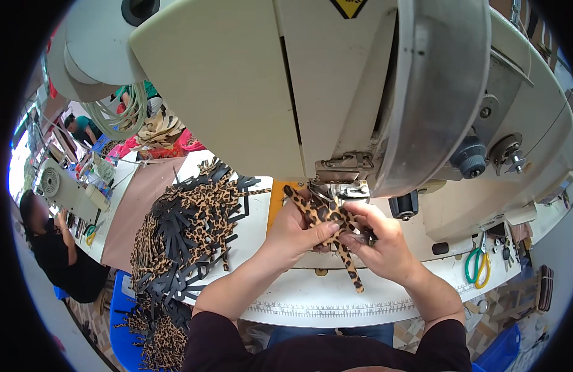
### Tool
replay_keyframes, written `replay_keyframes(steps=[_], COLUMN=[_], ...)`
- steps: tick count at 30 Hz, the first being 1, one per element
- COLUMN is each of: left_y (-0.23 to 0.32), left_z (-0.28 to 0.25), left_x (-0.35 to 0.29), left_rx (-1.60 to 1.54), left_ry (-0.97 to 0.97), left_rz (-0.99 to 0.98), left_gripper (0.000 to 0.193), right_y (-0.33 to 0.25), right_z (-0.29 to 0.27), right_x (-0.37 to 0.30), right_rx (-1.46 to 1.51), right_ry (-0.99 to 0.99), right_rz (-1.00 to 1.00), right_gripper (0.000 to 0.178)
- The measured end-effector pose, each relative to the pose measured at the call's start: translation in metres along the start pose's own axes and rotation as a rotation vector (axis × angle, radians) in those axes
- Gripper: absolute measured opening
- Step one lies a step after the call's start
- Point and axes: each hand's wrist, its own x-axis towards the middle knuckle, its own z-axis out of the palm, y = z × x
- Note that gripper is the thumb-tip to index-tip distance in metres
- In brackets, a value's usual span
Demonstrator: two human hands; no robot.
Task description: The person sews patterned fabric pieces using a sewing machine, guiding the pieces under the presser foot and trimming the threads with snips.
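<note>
Just below the presser foot [351, 191] of a large cream sewing machine [224, 93], both my hands are closed on a leopard-print strap piece [327, 216]. My left hand [293, 232] pinches it from the left, thumb on top. My right hand [376, 239] grips it from the right, its fingers close beside the presser foot. One narrow end of the strap points up and left past my left fingers; another hangs down toward the table edge. Dark parts show between my hands, but what they are is hard to make out.
A big heap of leopard-print and black strap pieces [187, 229] lies left, spilling toward a blue bin [122, 335]. Scissors with green and yellow handles [479, 266] lie right. A ruler strip [336, 308] follows the table's front edge. Another person [63, 248] sits far left by another machine.
</note>
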Motion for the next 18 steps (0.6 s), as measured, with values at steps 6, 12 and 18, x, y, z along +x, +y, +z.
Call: replay_keyframes(steps=[6, 12, 18], left_y=[-0.002, -0.003, 0.008], left_z=[-0.014, -0.015, -0.039], left_x=[0.005, 0.007, 0.020], left_rx=[0.023, -0.080, -0.071], left_ry=[0.116, 0.102, 0.038], left_rz=[-0.002, -0.016, -0.049], left_gripper=[0.044, 0.057, 0.031], right_y=[0.000, -0.002, -0.008], right_z=[-0.001, -0.001, -0.004], right_x=[0.006, 0.007, 0.004], right_rx=[-0.035, -0.055, -0.055], right_ry=[-0.007, 0.036, -0.023], right_rz=[0.001, -0.050, 0.009], right_gripper=[0.045, 0.044, 0.045])
